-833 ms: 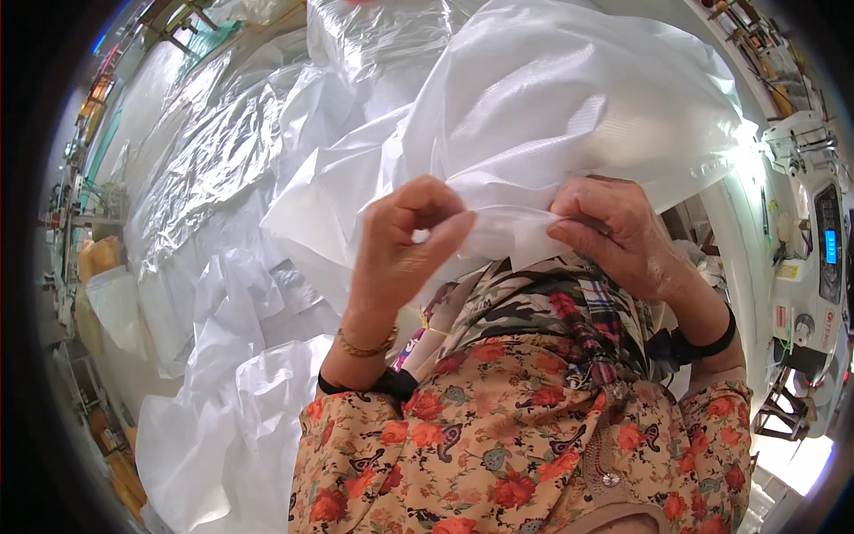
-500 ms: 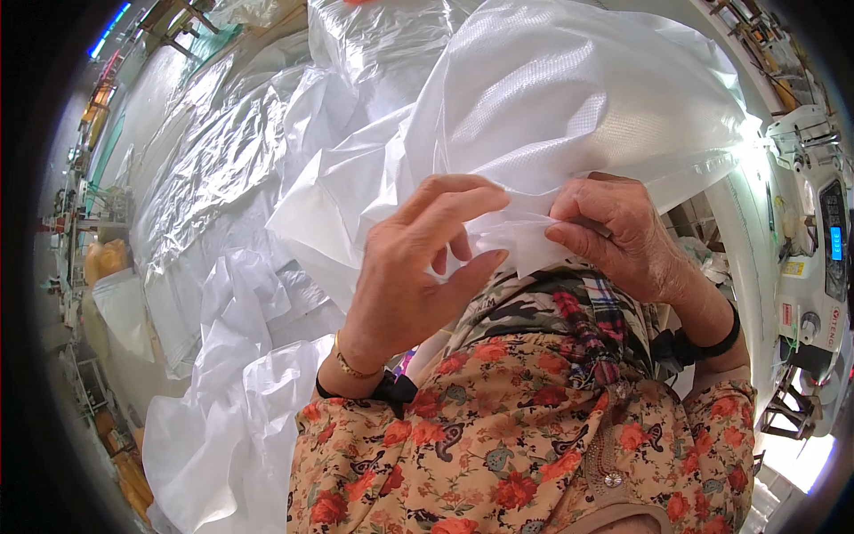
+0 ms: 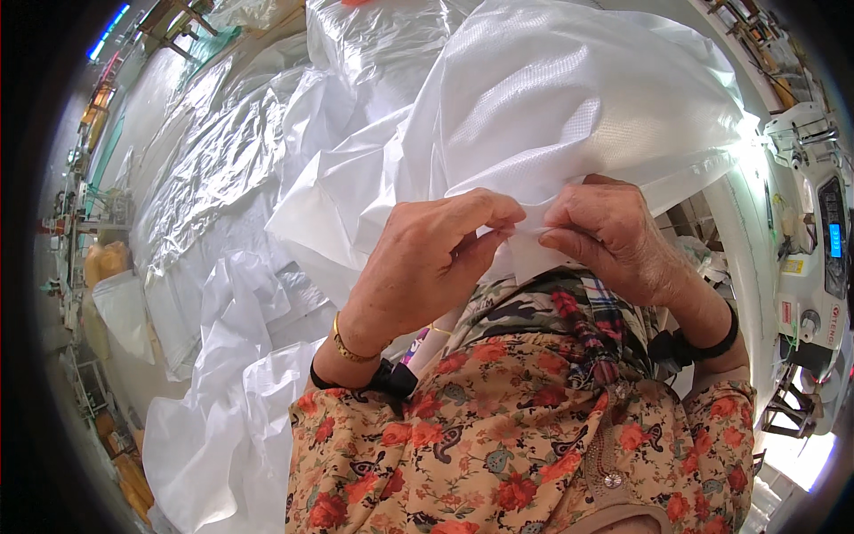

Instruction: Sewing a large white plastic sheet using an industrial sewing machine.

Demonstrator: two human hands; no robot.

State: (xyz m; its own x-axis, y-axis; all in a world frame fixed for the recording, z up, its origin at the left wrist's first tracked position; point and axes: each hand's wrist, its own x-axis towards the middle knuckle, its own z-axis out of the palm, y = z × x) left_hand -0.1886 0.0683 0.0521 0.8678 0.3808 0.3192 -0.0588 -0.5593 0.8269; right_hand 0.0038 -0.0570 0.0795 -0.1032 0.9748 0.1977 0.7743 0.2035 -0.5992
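A large sheet of white woven plastic spreads over the work surface and comes down to my lap. Its near edge is gathered between my two hands. My left hand is closed, with thumb and index fingertips pinching that edge. Just to its right, my right hand is also closed, its thumb pressing the plastic against the curled fingers. A short flap of the sheet hangs below the fingertips. Whether anything small lies inside either pinch is hidden.
More crumpled white plastic hangs at the left, beside shiny film farther back. A white sewing machine with a lit display stands at the right. A wooden stand is at the far left.
My left hand has moved slightly down and right, and its spread fingers have closed on the plastic's edge. The right hand keeps its hold, nearly still.
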